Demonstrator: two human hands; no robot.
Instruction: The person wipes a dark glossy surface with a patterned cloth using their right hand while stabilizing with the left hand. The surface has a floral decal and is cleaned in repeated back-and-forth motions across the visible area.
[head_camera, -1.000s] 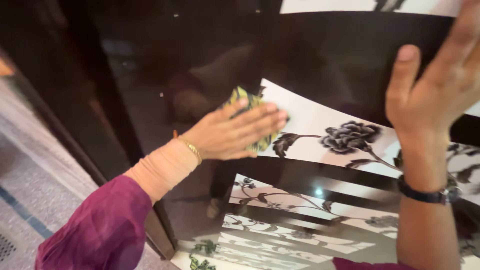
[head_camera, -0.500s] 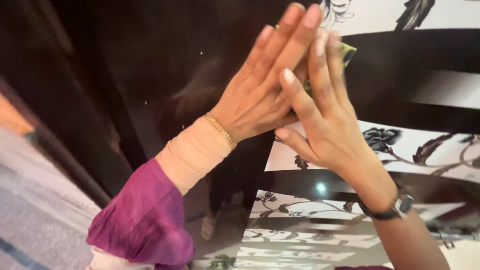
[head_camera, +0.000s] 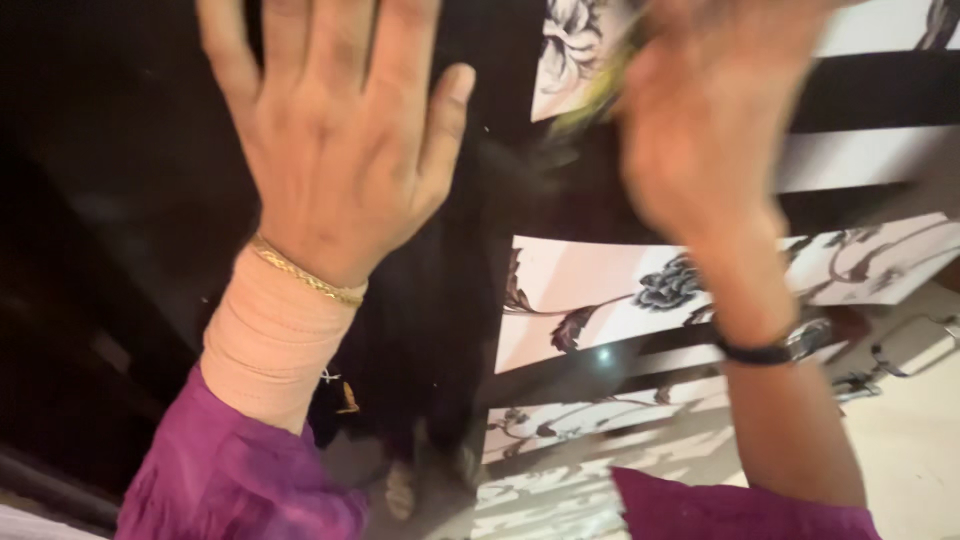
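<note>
Glossy dark panel (head_camera: 130, 230), upright, with white floral bands (head_camera: 600, 300) toward its right. Left hand (head_camera: 330, 150) lies flat on the dark part, fingers spread, holding nothing. Right hand (head_camera: 710, 130), blurred, presses a yellow-green cloth (head_camera: 600, 95) to the panel's top; grip closure cannot be told. Specks show on the panel: wiping looks unfinished.

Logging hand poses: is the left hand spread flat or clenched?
Spread flat: the left hand shows open, parted fingers against the dark glossy panel, holding nothing.

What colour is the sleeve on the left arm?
The sleeve is magenta-purple over a beige cuff, seen best in the head view.
</note>
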